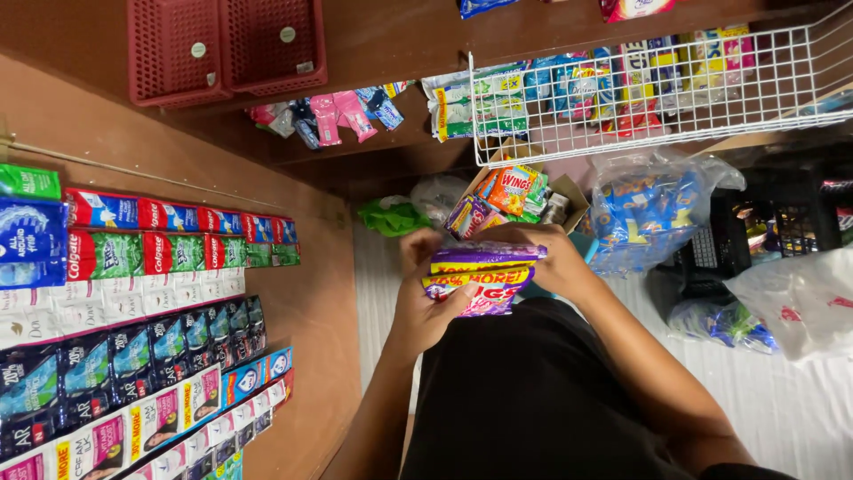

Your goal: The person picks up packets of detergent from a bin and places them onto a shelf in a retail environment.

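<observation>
A stack of purple and yellow sachet packs (484, 277) sits between both hands, just above my black-clothed lap (533, 391). My left hand (425, 307) grips the stack from the near side, with its thumb across the front pack. From the far right side, my right hand (558, 260) wraps the stack, fingers curled over its top edge. Just beyond the hands, an open cardboard box (569, 200) holds more colourful sachets (511, 188).
A wooden shelf (311, 293) on the left carries rows of toothpaste and soap boxes (133, 258). A white wire basket (657, 98) of packets is ahead. Two red baskets (227, 49), a clear bag of blue packets (649, 213), a black crate (773, 231) and a white bag (800, 302) stand around.
</observation>
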